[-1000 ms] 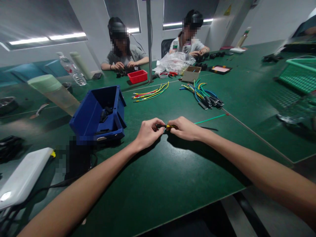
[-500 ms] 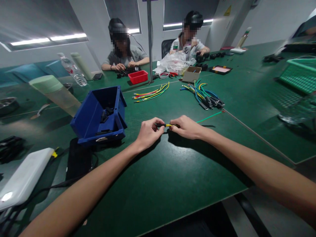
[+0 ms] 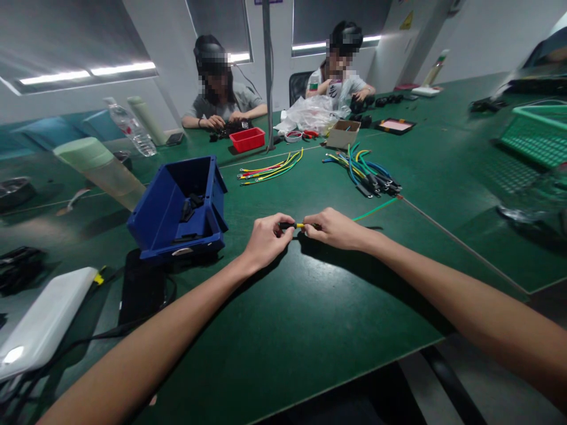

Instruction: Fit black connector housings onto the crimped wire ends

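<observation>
Left hand: from where I stand, the left hand [image 3: 268, 236] has its thumb and fingers closed on a small black piece [image 3: 287, 225], pinching it just above the table.
Right hand: the right hand [image 3: 330, 229] faces it, fingertips gripping a wire [image 3: 300, 225]; the wire's yellow end points left at the black piece. I can't tell whether it goes inside.
Green strand: a green strand [image 3: 375, 209] runs out from behind the right hand, toward the far right.
Worktable: the black piece and the wire are between the two hands, over the middle of the green table [image 3: 319, 330].
Blue bin: to the left of the left hand, a blue bin [image 3: 153, 206] holds dark parts [image 3: 190, 206].
Loose wires: beyond the hands, a few yellow, red and green wires [image 3: 274, 170] lie side by side.
Bundle: farther right, a bundle [image 3: 365, 168] of green, blue and yellow wires has black ends pointing nearer.
Far side: a red tray [image 3: 247, 141] stands by a pole [image 3: 267, 77], with a crumpled plastic bag [image 3: 312, 115] and a cardboard box [image 3: 341, 138] to the right.
Co-workers: two people sit across the table.
Near left: a white device [image 3: 48, 319] lies beside a dark slab [image 3: 140, 289].
</observation>
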`<action>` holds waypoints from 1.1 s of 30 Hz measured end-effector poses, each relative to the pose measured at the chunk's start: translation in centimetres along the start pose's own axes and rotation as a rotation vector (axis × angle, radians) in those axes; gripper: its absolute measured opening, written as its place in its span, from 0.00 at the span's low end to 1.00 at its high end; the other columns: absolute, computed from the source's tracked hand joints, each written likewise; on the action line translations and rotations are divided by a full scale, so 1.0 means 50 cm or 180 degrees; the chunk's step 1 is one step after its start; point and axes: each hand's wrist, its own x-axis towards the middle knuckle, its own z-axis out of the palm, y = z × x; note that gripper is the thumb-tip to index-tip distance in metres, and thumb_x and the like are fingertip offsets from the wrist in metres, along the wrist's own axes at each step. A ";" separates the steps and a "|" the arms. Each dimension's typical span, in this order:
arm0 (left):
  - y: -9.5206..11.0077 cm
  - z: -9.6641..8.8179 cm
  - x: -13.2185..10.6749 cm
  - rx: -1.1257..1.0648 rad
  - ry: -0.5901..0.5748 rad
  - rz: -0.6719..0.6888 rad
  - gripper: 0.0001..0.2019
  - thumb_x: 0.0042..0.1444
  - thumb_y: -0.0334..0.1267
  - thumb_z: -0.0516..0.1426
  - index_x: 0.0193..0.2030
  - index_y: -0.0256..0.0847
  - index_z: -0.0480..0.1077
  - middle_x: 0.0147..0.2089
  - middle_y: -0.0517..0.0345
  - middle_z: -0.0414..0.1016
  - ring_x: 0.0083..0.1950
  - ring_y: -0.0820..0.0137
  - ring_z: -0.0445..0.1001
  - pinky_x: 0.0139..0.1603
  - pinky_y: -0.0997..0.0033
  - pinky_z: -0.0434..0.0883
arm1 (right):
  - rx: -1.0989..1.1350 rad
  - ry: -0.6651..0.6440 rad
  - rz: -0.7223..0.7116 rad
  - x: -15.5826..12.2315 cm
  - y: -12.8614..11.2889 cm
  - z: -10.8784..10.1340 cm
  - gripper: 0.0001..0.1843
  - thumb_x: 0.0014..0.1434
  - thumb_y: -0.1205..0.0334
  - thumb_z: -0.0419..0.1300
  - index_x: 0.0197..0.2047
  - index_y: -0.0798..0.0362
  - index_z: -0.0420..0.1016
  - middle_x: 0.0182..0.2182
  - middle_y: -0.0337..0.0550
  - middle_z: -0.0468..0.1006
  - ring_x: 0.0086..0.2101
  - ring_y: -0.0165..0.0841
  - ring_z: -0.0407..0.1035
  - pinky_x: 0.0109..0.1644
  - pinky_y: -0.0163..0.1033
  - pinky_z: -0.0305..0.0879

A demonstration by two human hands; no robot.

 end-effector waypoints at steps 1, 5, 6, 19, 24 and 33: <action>0.002 0.000 0.000 0.0019 0.0002 0.0011 0.08 0.54 0.33 0.58 0.39 0.36 0.76 0.28 0.58 0.76 0.25 0.77 0.68 0.26 0.78 0.65 | -0.0005 -0.0007 -0.0005 0.000 0.000 0.000 0.13 0.62 0.60 0.50 0.28 0.54 0.67 0.18 0.33 0.58 0.21 0.24 0.49 0.29 0.35 0.42; 0.007 -0.001 -0.001 0.0055 -0.0050 0.0055 0.08 0.53 0.31 0.59 0.40 0.36 0.76 0.28 0.58 0.77 0.25 0.76 0.69 0.28 0.77 0.67 | 0.0032 -0.0037 -0.0038 -0.001 0.000 0.000 0.14 0.63 0.59 0.49 0.29 0.54 0.68 0.19 0.33 0.58 0.21 0.23 0.49 0.28 0.35 0.41; 0.007 -0.001 -0.001 0.0060 -0.0066 0.0062 0.09 0.53 0.30 0.59 0.41 0.36 0.76 0.27 0.58 0.77 0.25 0.76 0.69 0.28 0.77 0.67 | 0.0045 -0.0047 -0.0049 -0.001 0.000 -0.001 0.14 0.63 0.59 0.49 0.29 0.54 0.68 0.19 0.33 0.59 0.21 0.23 0.49 0.28 0.35 0.41; -0.007 0.000 0.004 -0.0120 -0.0068 -0.0158 0.12 0.54 0.33 0.58 0.44 0.36 0.77 0.26 0.57 0.76 0.23 0.75 0.69 0.25 0.76 0.66 | 0.0081 -0.0086 -0.0031 0.002 0.004 0.002 0.16 0.67 0.57 0.47 0.34 0.55 0.71 0.22 0.37 0.64 0.22 0.25 0.52 0.29 0.35 0.43; -0.006 -0.001 0.004 -0.0280 -0.0074 -0.0294 0.13 0.55 0.36 0.58 0.46 0.36 0.76 0.26 0.56 0.76 0.23 0.74 0.71 0.24 0.76 0.66 | 0.0053 -0.0051 0.0025 0.002 0.012 0.001 0.17 0.68 0.55 0.46 0.37 0.54 0.72 0.22 0.37 0.65 0.23 0.26 0.53 0.30 0.34 0.44; -0.007 0.000 0.004 -0.0406 -0.0135 -0.0348 0.13 0.55 0.35 0.58 0.46 0.35 0.76 0.28 0.54 0.78 0.25 0.73 0.73 0.25 0.74 0.69 | -0.0019 0.0018 0.0074 0.006 0.020 0.007 0.16 0.67 0.56 0.47 0.37 0.54 0.73 0.24 0.38 0.67 0.24 0.27 0.56 0.31 0.34 0.45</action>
